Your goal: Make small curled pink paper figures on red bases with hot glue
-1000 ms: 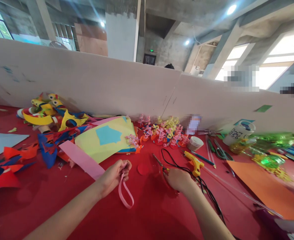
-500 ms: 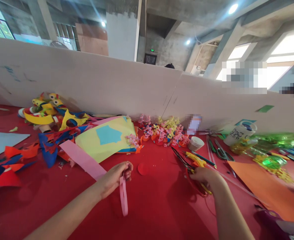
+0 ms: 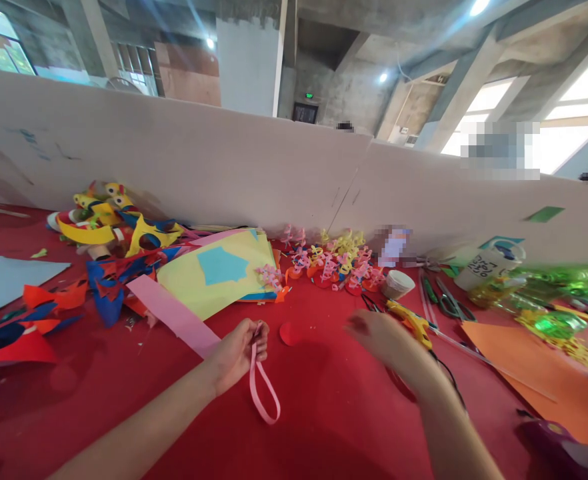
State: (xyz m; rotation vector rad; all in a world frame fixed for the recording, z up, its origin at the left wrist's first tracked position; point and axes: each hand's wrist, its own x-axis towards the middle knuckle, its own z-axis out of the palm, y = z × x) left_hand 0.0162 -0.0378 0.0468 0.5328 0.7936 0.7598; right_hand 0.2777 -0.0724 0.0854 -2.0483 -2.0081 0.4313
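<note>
My left hand is closed in a pinch on a narrow pink paper strip, which hangs from the fingers in a loop above the red table. My right hand is in the air right of it, fingers loosely apart and slightly blurred; I see nothing in them. Beneath that hand lie scissors, mostly hidden, and beside it a yellow glue gun. A red paper disc lies between both hands. A wide pink paper strip runs behind my left wrist.
Pink and yellow curled paper pieces cluster by the white partition. A paper cup, green-handled scissors and orange paper lie rightward. Yellow sheets and colourful paper shapes fill the left.
My right hand has moved left and slightly away, off the scissors, which stay on the table. The pink loop in my left hand has swung right and opened wider.
</note>
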